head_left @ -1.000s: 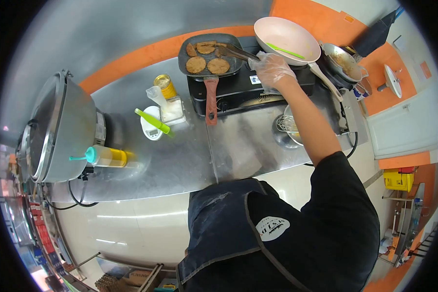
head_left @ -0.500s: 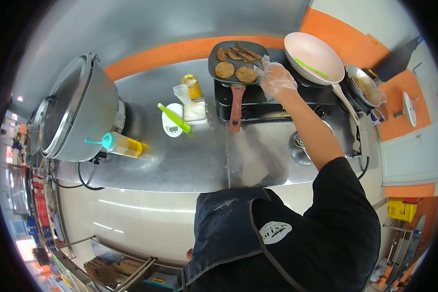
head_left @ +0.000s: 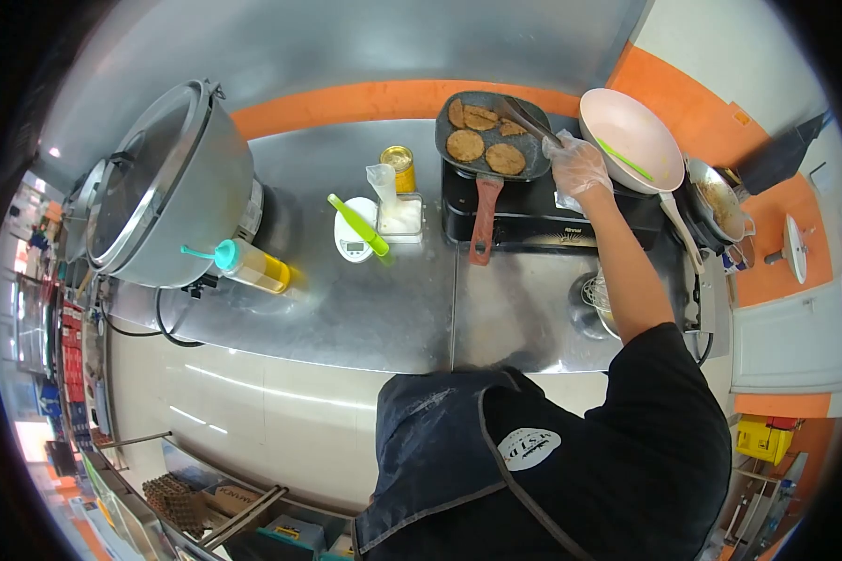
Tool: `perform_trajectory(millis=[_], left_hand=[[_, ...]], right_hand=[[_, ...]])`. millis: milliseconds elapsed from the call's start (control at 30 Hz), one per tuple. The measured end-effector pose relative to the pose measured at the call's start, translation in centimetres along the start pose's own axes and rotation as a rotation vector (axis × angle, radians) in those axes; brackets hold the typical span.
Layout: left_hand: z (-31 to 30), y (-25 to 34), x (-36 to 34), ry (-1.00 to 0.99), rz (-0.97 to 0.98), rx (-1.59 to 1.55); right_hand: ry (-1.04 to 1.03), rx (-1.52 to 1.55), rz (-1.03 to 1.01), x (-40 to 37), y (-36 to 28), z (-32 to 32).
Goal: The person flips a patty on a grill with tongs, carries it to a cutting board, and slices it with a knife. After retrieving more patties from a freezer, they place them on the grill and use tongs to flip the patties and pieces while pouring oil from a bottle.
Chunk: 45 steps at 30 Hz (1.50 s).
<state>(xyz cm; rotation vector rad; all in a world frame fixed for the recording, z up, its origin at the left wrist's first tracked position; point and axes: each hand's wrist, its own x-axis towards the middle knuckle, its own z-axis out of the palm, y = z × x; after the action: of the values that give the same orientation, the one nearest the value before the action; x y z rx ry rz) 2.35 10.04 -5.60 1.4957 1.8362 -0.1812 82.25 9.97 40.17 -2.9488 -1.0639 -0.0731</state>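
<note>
My right hand (head_left: 580, 165), in a clear plastic glove, is closed round the dark tongs (head_left: 533, 123) at the right edge of the square grill pan (head_left: 453, 172). The tongs reach over the pan's back part, close to a small browned piece (head_left: 512, 128). Two round browned patties (head_left: 505, 159) lie at the front of the pan, with a few cut pieces (head_left: 480, 117) behind them. The pan sits on a black portable gas stove (head_left: 524, 222), its reddish handle (head_left: 485, 220) pointing toward me. My left hand is out of view.
Right of my hand is a pale pink wok (head_left: 617, 122) holding a green utensil (head_left: 627, 161); another pan (head_left: 716, 196) stands beyond. A whisk (head_left: 597, 292) lies near my forearm. Leftward are a white scale (head_left: 351, 245), a yellow can (head_left: 399, 166), an oil bottle (head_left: 257, 268) and a large pot (head_left: 182, 196).
The camera view has shifted, moving the counter items rightward in the picture. The tongs have turned, and their tips now sit elsewhere over the back pieces. The patties remain in the pan.
</note>
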Motion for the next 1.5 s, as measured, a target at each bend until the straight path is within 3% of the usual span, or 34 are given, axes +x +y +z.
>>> perform_trajectory(millis=[67,100,200,233,267,333,367,467,567,667,733,800,900,933,1000,1033,1133,1167,1300,1400,1433,1500], left_hand=[[0.3,-0.3,-0.1,-0.001,-0.002,0.004],[0.3,-0.4,-0.1,-0.004,-0.002,0.005],[0.0,0.0,-0.4,-0.003,0.001,0.006],[-0.1,-0.1,-0.4,-0.002,0.002,0.003],[-0.2,-0.2,-0.5,0.0,0.004,0.001],[-0.2,0.0,-0.6,-0.003,0.003,-0.001],[-0.2,0.0,-0.5,-0.004,0.005,0.001],[-0.4,0.0,-0.6,-0.007,0.013,0.008],[-0.6,0.3,-0.7,-0.004,0.014,0.003],[0.3,0.1,-0.8,-0.01,0.004,-0.009],[0.7,0.1,-0.8,-0.018,-0.002,-0.006],[0.9,0.2,-0.8,-0.02,-0.006,-0.007],[1.1,0.0,-0.8,-0.025,-0.008,-0.005],[1.1,0.1,-0.9,-0.031,-0.007,-0.005],[0.7,0.4,-0.8,-0.03,0.002,-0.003],[0.7,0.3,-0.6,-0.032,0.005,-0.003],[0.8,0.5,-0.5,-0.035,0.01,-0.003],[0.9,0.5,-0.6,-0.04,0.011,-0.005],[0.5,0.1,-0.5,-0.048,0.023,0.005],[0.3,0.3,-0.6,-0.054,0.023,0.0],[0.6,0.3,-0.8,-0.057,0.022,0.0],[1.2,-0.1,-1.0,-0.067,0.018,-0.001]], right_hand=[[0.178,0.151,-0.012,-0.2,-0.6,1.0],[0.107,0.376,0.141,0.2,-1.0,1.3],[0.079,0.284,0.197,0.5,-1.3,1.8],[0.06,-0.135,-0.079,1.0,-0.2,2.8],[0.063,-0.136,-0.082,2.0,0.2,4.4],[0.139,0.179,-0.028,3.5,0.6,6.3],[0.063,0.094,-0.06,3.7,0.0,6.7],[-0.118,0.239,0.186,-1.3,-5.4,-1.6],[0.027,0.261,0.285,-0.8,-4.2,-0.9],[0.213,0.121,0.173,3.5,2.7,7.1],[0.133,0.156,0.214,1.3,1.1,2.1],[-0.11,-0.062,-0.04,0.7,0.5,0.1],[-0.059,0.167,0.018,-1.5,-2.4,-1.8],[-0.06,0.168,0.021,0.0,-1.1,1.2],[0.157,0.095,-0.001,4.2,2.4,9.4],[0.051,0.264,0.236,0.1,-2.0,1.4],[0.048,0.221,0.147,1.2,-2.2,2.7],[0.043,0.122,0.031,3.0,-1.2,6.1],[-0.106,0.263,0.229,-1.4,-5.9,-2.0],[0.028,0.272,0.259,-0.5,-3.2,-0.7],[0.031,0.269,0.25,0.2,-1.8,0.3],[0.078,-0.125,-0.053,1.3,1.8,3.2]])
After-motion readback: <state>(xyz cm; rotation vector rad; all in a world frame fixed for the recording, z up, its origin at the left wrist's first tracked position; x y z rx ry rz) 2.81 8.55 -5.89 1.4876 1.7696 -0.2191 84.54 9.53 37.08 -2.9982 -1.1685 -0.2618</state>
